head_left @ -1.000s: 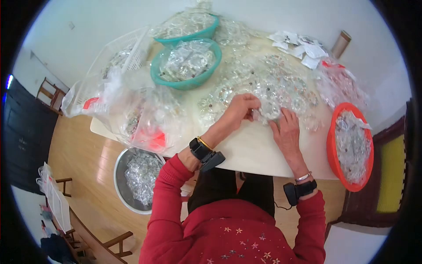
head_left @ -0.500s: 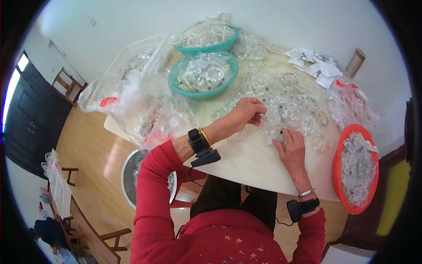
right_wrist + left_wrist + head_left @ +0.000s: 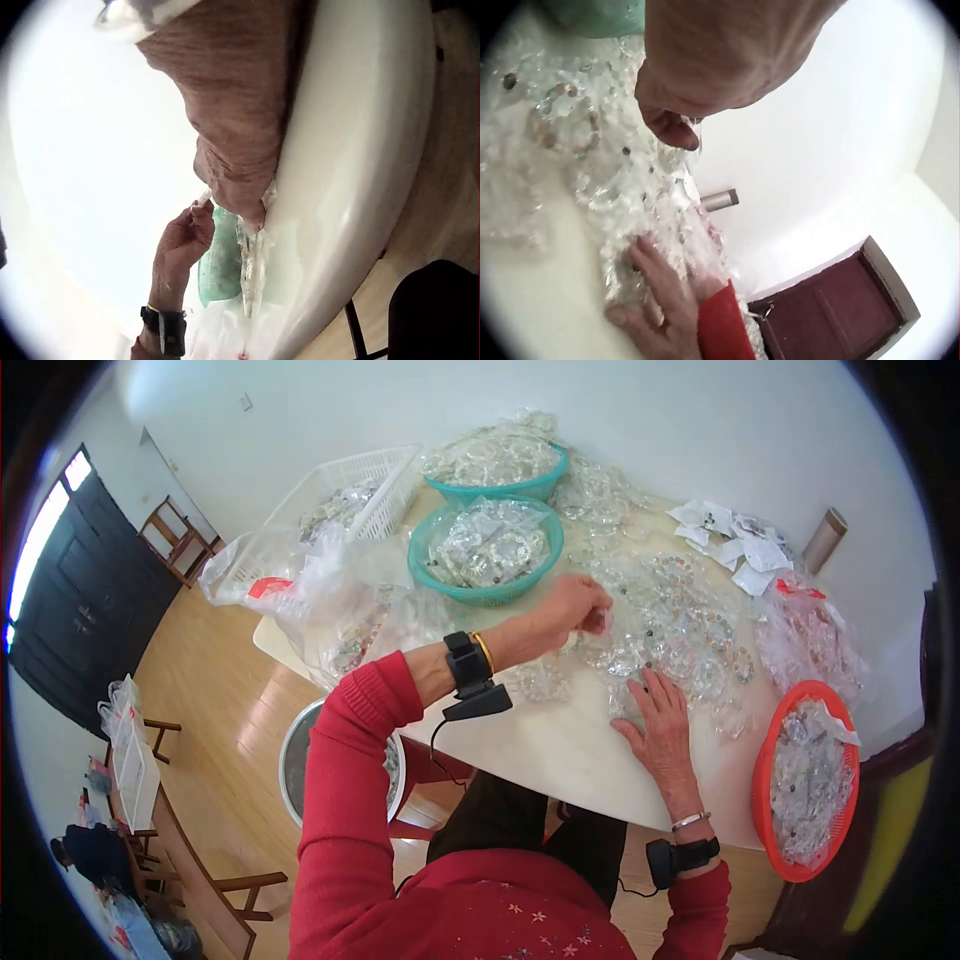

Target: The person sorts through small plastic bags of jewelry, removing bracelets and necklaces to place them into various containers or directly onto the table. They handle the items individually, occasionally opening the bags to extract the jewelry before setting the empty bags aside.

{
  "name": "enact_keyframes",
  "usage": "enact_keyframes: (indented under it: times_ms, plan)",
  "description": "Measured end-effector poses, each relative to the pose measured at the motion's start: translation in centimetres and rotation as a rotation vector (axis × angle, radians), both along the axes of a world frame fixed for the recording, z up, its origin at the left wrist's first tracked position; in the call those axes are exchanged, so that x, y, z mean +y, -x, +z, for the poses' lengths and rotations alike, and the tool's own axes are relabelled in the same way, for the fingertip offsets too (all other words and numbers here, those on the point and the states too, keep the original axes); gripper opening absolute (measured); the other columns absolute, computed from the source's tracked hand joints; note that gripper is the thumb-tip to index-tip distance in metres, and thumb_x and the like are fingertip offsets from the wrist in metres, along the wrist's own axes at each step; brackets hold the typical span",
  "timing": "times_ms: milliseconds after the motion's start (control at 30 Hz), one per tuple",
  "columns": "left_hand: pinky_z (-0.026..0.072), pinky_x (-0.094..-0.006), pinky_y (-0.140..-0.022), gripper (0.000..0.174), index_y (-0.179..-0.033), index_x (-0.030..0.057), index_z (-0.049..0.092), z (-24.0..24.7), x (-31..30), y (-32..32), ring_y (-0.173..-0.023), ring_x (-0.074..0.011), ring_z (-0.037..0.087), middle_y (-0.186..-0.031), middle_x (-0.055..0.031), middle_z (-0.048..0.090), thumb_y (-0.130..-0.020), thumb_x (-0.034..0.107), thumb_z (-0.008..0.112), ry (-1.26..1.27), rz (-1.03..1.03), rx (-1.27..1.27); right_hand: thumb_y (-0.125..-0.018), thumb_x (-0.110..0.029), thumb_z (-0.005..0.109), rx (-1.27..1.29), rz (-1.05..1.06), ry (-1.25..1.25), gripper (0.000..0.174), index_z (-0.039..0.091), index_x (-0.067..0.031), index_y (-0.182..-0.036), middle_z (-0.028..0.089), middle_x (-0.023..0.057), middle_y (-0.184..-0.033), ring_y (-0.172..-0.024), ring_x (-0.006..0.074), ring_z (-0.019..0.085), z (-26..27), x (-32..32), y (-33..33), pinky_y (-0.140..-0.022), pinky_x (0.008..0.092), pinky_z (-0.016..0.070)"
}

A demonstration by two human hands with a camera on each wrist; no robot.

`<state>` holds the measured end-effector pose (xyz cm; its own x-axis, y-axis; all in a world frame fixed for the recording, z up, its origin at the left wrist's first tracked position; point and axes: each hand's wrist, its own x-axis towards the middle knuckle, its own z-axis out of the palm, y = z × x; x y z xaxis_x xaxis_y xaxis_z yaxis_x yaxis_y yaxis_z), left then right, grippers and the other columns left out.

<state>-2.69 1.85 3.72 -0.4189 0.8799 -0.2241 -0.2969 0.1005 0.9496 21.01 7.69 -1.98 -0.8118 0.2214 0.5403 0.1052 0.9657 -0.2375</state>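
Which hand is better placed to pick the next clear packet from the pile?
Probably the right hand: it rests flat on the pile of clear packets, while the left hand is raised, pinching a packet.

This looks like a room in a home given over to hand piecework. The wooden floor (image 3: 200, 700) at lower left, plain white walls (image 3: 400, 410), a dark door (image 3: 80, 610) at the left edge and wooden chairs (image 3: 175, 540) speak of a dwelling. The white bench (image 3: 560, 750) in the middle is heaped with clear packets (image 3: 690, 630) of beaded rings. More fill teal bowls (image 3: 480, 598), a white basket (image 3: 340, 480), an orange basket (image 3: 765, 760) and a metal basin (image 3: 292, 760) on the floor.
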Motion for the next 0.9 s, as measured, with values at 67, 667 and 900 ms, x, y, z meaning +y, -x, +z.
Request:
enact_keyframes:
  times_ms: [67, 667, 900]
  plan:
    - [0.0509, -0.0322, -0.053, 0.008, -0.087, -0.0018, 0.053, 1.0, 2.0, 2.9, -0.055, -0.0201, 0.058, -0.069, -0.0092, 0.056, -0.081, 0.002, 0.053, -0.234, 0.109, 0.079, -0.067, -0.027, 0.073, 0.017, -0.010, -0.002, 0.057, 0.054, -0.0034, -0.115, 0.047, 0.0174, -0.124, -0.116, 0.0355, 0.042, -0.1, 0.1, 0.0, -0.098, 0.0459, 0.0330]
    - [0.0450, -0.0419, -0.076, 0.031, -0.099, 0.0037, 0.058, -5.1, 1.2, -5.3, -0.085, -0.0331, 0.055, -0.089, -0.0140, 0.057, -0.069, 0.010, 0.061, -0.266, 0.008, 1.669, -0.068, -0.025, 0.073, 0.018, -0.081, 0.025, 0.054, 0.055, -0.0003, -0.111, 0.050, 0.0183, -0.119, -0.112, 0.0356, 0.044, -0.2, 0.0, 0.2, -0.095, 0.0441, 0.0366]
    - [0.0450, -0.0358, -0.070, 0.028, -0.096, 0.0031, 0.058, -5.0, 0.4, -3.6, -0.080, -0.0281, 0.056, -0.084, -0.0114, 0.057, -0.069, 0.008, 0.063, -0.182, -0.064, 1.302, -0.064, -0.023, 0.076, 0.143, -0.239, 0.054, 0.057, 0.053, 0.0011, -0.110, 0.053, 0.0174, -0.110, -0.103, 0.0351, 0.048, -0.2, -0.2, -0.1, -0.089, 0.0411, 0.0406]
